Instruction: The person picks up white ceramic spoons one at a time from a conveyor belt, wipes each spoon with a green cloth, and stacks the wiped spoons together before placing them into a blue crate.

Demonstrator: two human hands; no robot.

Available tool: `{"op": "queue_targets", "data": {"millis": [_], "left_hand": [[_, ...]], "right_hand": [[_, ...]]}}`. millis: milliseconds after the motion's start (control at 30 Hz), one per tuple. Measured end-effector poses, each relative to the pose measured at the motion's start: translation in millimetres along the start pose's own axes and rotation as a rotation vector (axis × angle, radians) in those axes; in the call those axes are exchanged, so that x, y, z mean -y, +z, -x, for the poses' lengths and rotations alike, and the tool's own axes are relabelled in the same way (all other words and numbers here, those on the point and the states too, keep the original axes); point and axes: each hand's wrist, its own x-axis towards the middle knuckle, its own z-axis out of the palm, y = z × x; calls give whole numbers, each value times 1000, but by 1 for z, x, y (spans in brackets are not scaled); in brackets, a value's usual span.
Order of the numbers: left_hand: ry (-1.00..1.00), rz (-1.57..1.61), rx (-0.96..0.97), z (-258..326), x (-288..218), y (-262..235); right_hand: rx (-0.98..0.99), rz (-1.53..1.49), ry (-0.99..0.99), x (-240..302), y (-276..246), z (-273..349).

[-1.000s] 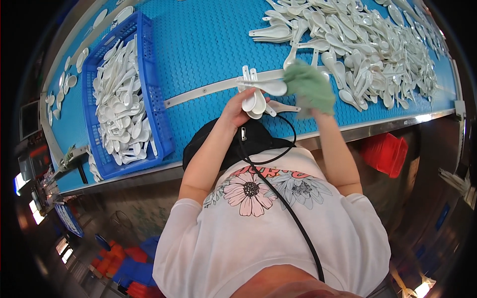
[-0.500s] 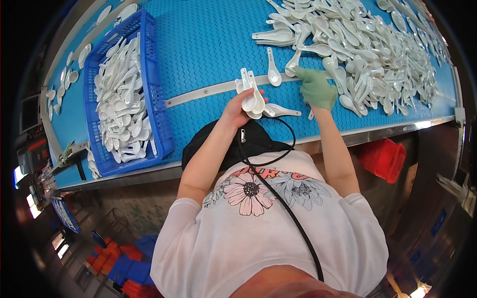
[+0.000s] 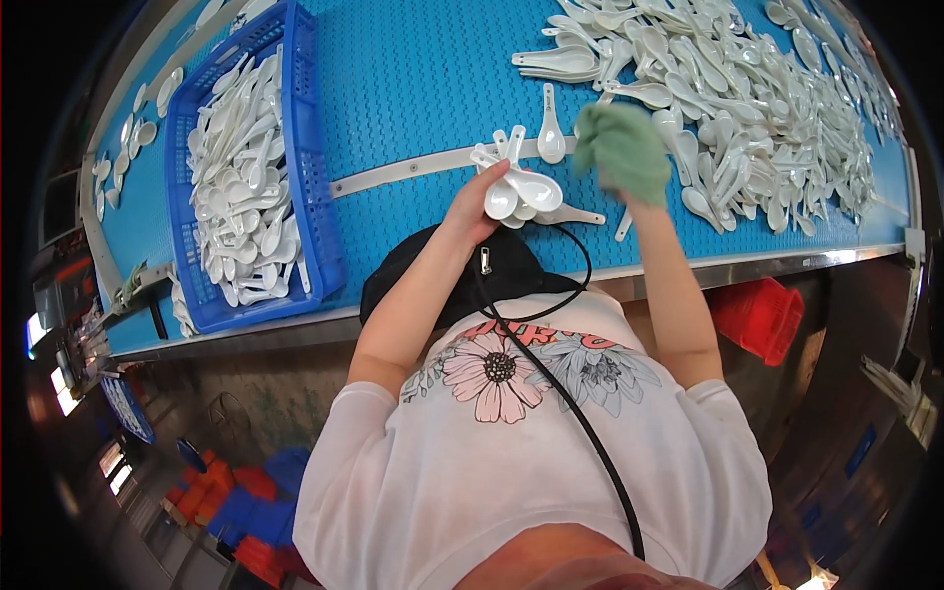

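My left hand (image 3: 479, 208) is closed on several white ceramic soup spoons (image 3: 537, 191), fanned out with handles pointing in different directions. My right hand (image 3: 625, 155), in a green glove, is over the belt at the near edge of the spoon pile (image 3: 747, 128); motion blurs its fingers, and a spoon beside it is partly covered. Between my hands a single spoon (image 3: 552, 138) lies with its handle pointing away from me. Another spoon (image 3: 578, 214) is on the belt close to my left hand, and a handle (image 3: 623, 226) shows below the glove.
To the left, a blue plastic crate (image 3: 313, 167) holds many white spoons. The blue textured conveyor belt (image 3: 393, 88) is crossed by a pale strip (image 3: 383, 177). More spoons lie beyond the crate at far left. Under the table's right side is a red container (image 3: 757, 320).
The spoons in my left hand are now spread, with one lying across the others. My right hand has shifted slightly and is blurred.
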Motion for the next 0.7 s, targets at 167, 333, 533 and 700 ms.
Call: {"op": "queue_targets", "data": {"millis": [167,333,533,700], "left_hand": [[2,-63,13,-4,1,8],[13,-36,-44,-2,1,1],[-32,-4,-8,-1,0,3],[-80,69,51,3,1,3]], "right_hand": [[-40,1524,-150,-42,2,-31],[-154,1313,-266,-30,18,1],[-283,-308,131,-72,4,44],[83,188,-482,27,35,38]]}}
